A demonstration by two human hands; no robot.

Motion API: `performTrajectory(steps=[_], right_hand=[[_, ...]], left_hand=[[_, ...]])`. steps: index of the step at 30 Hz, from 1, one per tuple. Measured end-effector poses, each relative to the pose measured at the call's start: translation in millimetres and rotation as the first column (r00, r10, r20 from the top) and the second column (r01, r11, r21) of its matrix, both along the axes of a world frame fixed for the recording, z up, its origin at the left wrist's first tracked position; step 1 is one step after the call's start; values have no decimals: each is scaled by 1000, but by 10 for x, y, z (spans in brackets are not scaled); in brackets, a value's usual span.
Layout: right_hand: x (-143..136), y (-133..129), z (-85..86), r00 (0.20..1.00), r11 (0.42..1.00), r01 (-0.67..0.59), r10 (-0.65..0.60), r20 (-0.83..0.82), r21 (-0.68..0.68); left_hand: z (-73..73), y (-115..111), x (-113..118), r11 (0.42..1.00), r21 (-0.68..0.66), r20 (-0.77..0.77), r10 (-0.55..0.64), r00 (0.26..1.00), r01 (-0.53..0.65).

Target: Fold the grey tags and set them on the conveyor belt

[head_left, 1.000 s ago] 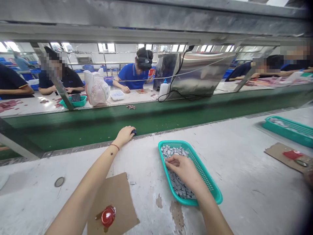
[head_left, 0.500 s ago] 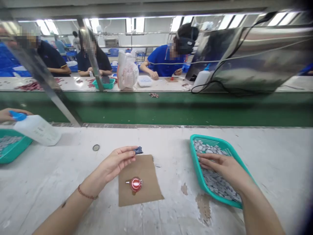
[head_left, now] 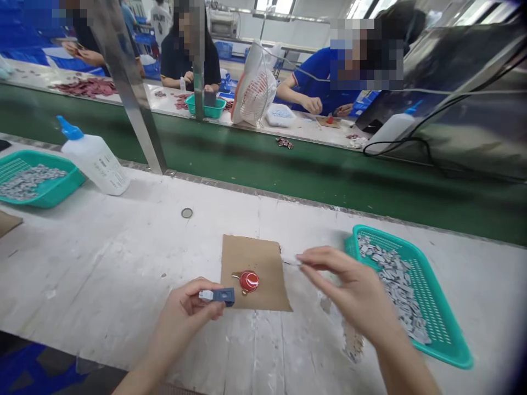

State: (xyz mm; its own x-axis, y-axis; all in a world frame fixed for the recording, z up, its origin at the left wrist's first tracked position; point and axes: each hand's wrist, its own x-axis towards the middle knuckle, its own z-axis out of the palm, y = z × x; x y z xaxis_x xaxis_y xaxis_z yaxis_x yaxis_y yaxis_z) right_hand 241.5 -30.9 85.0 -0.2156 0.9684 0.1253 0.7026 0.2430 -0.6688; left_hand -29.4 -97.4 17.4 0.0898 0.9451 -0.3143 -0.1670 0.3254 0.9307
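My left hand (head_left: 193,307) grips a dark blue-grey block (head_left: 224,297) with a light grey piece (head_left: 206,295) at its left end. Just beyond it, a brown cardboard sheet (head_left: 263,258) carries a glossy red round piece (head_left: 249,281) with a small metal stem. To the right of the cardboard, my right hand (head_left: 341,280) has thumb and forefinger pinched at a small pale piece (head_left: 293,263), whose shape is hard to make out. A green basket (head_left: 450,323) holding many grey pieces (head_left: 397,280) stands beyond and right of that hand.
At the left are another green basket (head_left: 61,189) of grey pieces and a white bottle (head_left: 99,164) with a blue cap. A small round disc (head_left: 186,213) lies behind the cardboard. A metal post (head_left: 132,93) rises at the far edge. People sit across the green strip (head_left: 230,159).
My right hand has left the basket and moved left towards the cardboard. My left hand has come lower, nearer me, with the block turned. The view has shifted and tilted.
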Motion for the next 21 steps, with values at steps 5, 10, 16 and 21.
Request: performTrajectory(steps=[5,10,16,21], right_hand=[[-456,-5,-79,934,939,-340,344,94,-57],[-525,12,-162,885,902,-427,431,174,-62],[-539,-2,-204,877,901,-426,433,209,-76],[-507,4,-173,922,923,-372,379,72,-100]], left_hand=[[-131,-128,200,979,194,-89,-38,995,55],[-194,-145,264,954,285,-200,-32,979,89],[-198,-142,248,960,258,-193,-62,979,112],[-184,-138,245,963,256,-209,-30,977,84]])
